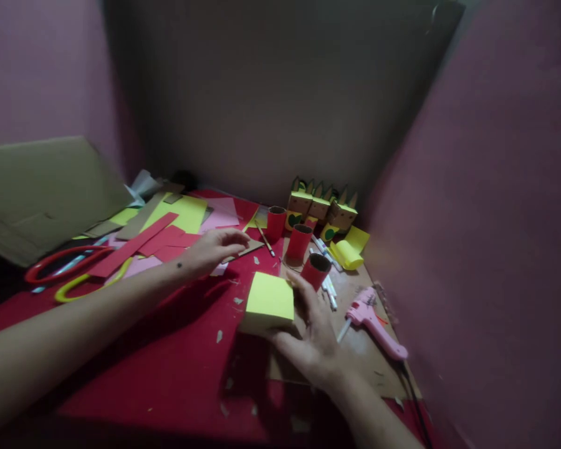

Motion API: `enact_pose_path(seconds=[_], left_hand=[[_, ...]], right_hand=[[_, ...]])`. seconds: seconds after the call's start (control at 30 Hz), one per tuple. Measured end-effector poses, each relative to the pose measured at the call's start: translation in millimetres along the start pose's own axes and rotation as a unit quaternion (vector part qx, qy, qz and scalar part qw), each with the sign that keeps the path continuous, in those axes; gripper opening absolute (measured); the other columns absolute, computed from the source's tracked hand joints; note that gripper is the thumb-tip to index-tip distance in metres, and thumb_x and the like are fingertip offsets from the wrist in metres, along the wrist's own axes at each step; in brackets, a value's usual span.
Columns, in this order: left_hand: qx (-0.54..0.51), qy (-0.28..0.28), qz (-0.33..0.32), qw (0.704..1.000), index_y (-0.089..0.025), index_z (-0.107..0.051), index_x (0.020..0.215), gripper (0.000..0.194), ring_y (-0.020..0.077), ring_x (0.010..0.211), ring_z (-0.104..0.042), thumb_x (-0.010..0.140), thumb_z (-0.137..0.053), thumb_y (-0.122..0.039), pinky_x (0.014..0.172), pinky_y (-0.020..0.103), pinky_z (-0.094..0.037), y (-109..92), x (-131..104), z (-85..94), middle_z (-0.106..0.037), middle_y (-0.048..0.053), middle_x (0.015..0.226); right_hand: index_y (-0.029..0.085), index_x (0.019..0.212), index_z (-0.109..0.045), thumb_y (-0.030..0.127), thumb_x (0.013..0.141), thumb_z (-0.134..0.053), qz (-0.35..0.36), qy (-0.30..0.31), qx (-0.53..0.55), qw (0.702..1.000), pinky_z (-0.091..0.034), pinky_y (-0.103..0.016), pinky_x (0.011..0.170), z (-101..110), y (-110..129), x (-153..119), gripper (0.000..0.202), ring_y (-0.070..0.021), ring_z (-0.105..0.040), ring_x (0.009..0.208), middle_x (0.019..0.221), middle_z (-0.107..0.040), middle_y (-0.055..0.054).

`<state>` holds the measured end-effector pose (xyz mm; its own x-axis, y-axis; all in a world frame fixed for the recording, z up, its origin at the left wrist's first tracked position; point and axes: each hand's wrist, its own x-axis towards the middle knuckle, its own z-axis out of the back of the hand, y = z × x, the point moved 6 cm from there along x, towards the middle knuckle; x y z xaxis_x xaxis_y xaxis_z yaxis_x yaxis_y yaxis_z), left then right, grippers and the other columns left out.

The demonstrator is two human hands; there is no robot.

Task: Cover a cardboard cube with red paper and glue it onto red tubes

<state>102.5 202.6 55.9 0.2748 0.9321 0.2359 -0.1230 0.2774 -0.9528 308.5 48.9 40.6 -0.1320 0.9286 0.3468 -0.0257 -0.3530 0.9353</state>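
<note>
My right hand (311, 337) grips a small box with a yellow top (270, 296), thumb below and fingers at its far right corner. The box is above the red tabletop near the cardboard sheet's left edge. My left hand (215, 249) reaches over the paper scraps with its fingers bent, near a flat cardboard piece (250, 248); whether it touches or holds anything is hidden. Three red tubes, one at the back (276, 223), one in the middle (299, 243) and one in front (316, 270), stand just beyond my right hand.
A pink glue gun (374, 324) with a cord lies right. Markers (330, 292), rolled yellow paper (348, 254) and cardboard figures (318, 206) are farther back. Scissors (70, 265) and coloured paper (182, 212) lie left, beside a large cardboard box (47, 187). A pencil (264, 239) lies centrally.
</note>
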Motion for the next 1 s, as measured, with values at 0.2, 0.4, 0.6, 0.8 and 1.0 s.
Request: enact_pose_path(seconds=[0.2, 0.4, 0.6, 0.8, 1.0], left_hand=[[0.046, -0.176, -0.02, 0.983, -0.019, -0.078, 0.077, 0.014, 0.0188, 0.067, -0.063, 0.089, -0.075, -0.026, 0.067, 0.03, -0.052, -22.6, -24.4, 105.1, -0.075, 0.006, 0.074], [0.059, -0.198, -0.035, 0.978, -0.019, -0.075, 0.07, 0.023, 0.017, 0.065, -0.059, 0.09, -0.075, -0.031, 0.068, 0.032, -0.05, -45.0, -49.3, 116.4, -0.071, 0.003, 0.069], [0.112, 0.044, -0.126, 0.985, -0.026, -0.077, 0.082, 0.013, 0.0138, 0.064, -0.068, 0.092, -0.077, -0.034, 0.06, 0.021, -0.052, -74.1, -112.3, 23.1, -0.076, -0.004, 0.072], [0.226, 0.051, -0.337, 0.913, -0.023, -0.059, 0.086, 0.027, 0.0101, 0.056, -0.059, 0.111, -0.05, -0.028, 0.051, 0.02, -0.043, -100.3, -155.6, -25.6, -0.064, -0.004, 0.068], [0.215, 0.079, -0.371, 0.9, -0.022, -0.057, 0.096, 0.019, 0.0141, 0.061, -0.056, 0.111, -0.045, -0.02, 0.056, 0.029, -0.04, -76.2, -162.1, -32.1, -0.063, 0.0, 0.074]], right_hand=[[0.02, 0.147, -0.055, 0.02, 0.074, -0.075, -0.023, 0.057, -0.165, 0.984, -0.058, -0.058, 0.107, -25.4, -12.5, 20.6, 0.076, -0.0362, -0.068, 0.124, 0.135, -0.069, -0.016], [0.017, 0.157, -0.046, 0.025, 0.08, -0.077, 0.033, 0.098, -0.311, 0.945, -0.049, -0.069, 0.115, -25.6, -14.2, 19.7, 0.083, -0.0453, -0.055, 0.145, 0.154, -0.057, -0.025], [0.031, 0.14, -0.059, 0.016, 0.098, -0.068, 0.183, -0.013, -0.273, 0.944, -0.062, -0.038, 0.1, -23.6, 46.1, -11.0, 0.046, -0.0237, -0.071, 0.118, 0.125, -0.07, -0.009], [0.026, 0.107, -0.073, 0.029, 0.097, -0.078, 0.187, 0.049, -0.088, 0.977, -0.057, -0.02, 0.071, -55.7, 53.3, -19.9, 0.011, -0.0129, -0.072, 0.076, 0.087, -0.076, 0.0], [0.023, 0.072, -0.07, 0.051, 0.092, -0.081, 0.263, -0.196, 0.005, 0.945, -0.047, -0.017, 0.049, -63.2, 28.6, -27.9, 0.036, -0.009, -0.062, 0.05, 0.059, -0.07, 0.003]])
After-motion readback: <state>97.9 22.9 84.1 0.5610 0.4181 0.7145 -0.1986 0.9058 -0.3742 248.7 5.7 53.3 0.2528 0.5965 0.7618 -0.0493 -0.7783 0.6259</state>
